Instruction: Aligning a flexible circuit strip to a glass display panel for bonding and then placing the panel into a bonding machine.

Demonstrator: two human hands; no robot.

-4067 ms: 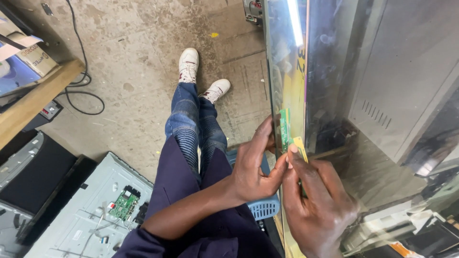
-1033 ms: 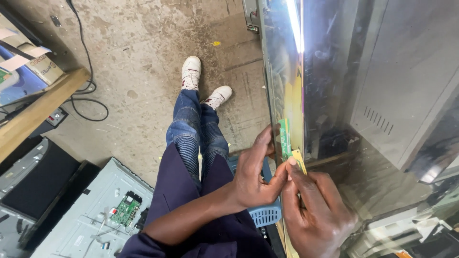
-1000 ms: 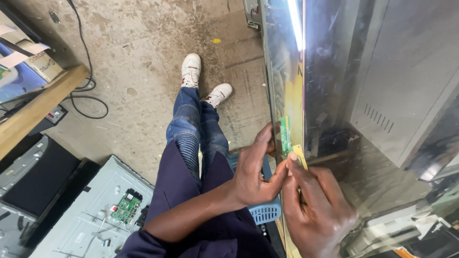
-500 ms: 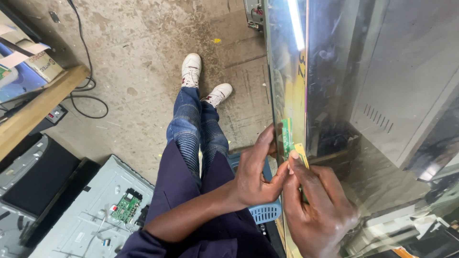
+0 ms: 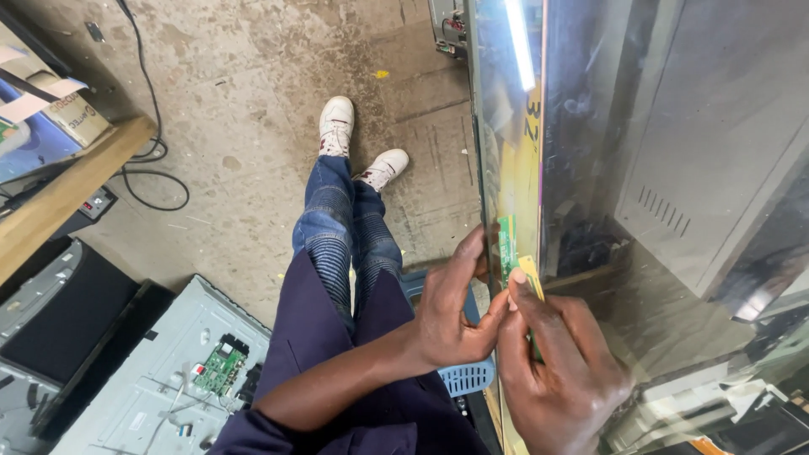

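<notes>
Both hands (image 5: 506,337) pinch thin yellow ribbon strip (image 5: 531,278) against glossy panel (image 5: 590,168)

glossy glass panel (image 5: 674,168); rough concrete floor (image 5: 244,109).

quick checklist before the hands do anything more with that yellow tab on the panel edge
1. Left hand braced against the panel edge: ok.
2. Right hand fingertips pinching the yellow tab: ok.
3. Green circuit strip in view beside the tab: ok.
4. Tab free of the strip or attached: cannot tell.
5. Large glossy display panel standing upright: ok.
6. Blue plastic basket under the hands, contents: cannot tell.
</notes>
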